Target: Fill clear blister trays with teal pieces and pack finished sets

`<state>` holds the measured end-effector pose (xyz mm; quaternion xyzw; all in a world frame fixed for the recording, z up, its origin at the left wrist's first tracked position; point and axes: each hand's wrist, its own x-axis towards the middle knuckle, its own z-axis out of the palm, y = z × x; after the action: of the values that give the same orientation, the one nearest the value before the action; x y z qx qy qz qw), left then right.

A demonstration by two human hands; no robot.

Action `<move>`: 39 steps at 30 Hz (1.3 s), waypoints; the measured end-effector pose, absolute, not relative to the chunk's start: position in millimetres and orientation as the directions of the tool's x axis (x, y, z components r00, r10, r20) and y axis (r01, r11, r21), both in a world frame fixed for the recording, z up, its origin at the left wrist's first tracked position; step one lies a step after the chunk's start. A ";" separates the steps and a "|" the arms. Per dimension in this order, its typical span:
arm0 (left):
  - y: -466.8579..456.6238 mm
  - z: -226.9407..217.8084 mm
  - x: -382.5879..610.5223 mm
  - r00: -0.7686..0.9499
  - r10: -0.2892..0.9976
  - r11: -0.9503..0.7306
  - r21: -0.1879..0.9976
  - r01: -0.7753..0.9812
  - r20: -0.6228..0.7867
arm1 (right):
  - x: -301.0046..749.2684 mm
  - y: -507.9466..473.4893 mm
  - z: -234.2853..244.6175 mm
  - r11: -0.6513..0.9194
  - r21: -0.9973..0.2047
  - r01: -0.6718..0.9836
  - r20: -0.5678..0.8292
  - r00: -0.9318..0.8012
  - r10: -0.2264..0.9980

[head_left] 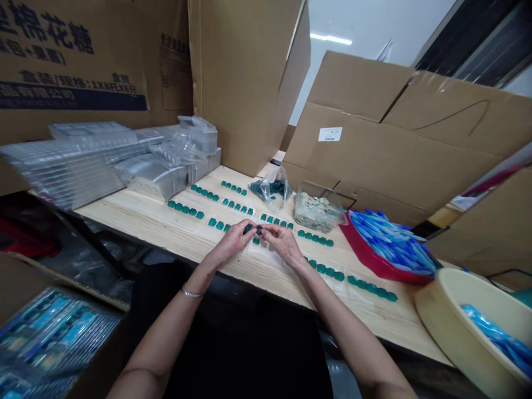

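My left hand (235,242) and my right hand (286,245) meet over the middle of the table, fingertips almost touching. Between them is a small dark green piece (259,230), pinched by the right fingers. Another dark piece shows at the left fingertips; its exact shape is too small to make out. Around and beneath the hands, short rows of green faceted pieces (185,209) lie in clear trays on the wood. Beyond the hands lies an open clear bag (272,188) with more dark green pieces in it.
Behind the bag's right side stands a clear tub (318,210) of pale pieces. Further right are a red tray (366,252) of blue items and a cream basin (432,302). Stacked clear plastic trays (83,160) fill the left. Cardboard (374,133) walls the back.
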<state>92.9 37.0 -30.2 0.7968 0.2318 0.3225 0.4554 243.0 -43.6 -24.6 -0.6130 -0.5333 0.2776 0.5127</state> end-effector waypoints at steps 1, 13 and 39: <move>37.3 -30.6 93.9 0.676 0.668 -0.502 0.859 0.100 0.312 | 243.3 -43.4 -24.9 0.093 -0.925 0.368 0.203 0.273 0.940; 22.0 -38.7 103.1 0.654 0.573 -0.777 0.582 0.241 0.494 | 230.5 -45.8 -24.9 0.049 -0.817 0.575 0.319 0.379 0.869; 32.3 -23.1 90.3 0.625 0.726 -0.354 0.935 -0.018 0.287 | 250.1 -70.8 -46.7 0.145 -0.396 0.907 0.464 0.061 0.884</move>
<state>90.3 32.3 -23.1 0.7397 0.2394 0.3607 0.5153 250.1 -70.8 -46.7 -0.6535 -0.6849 -0.0180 0.3218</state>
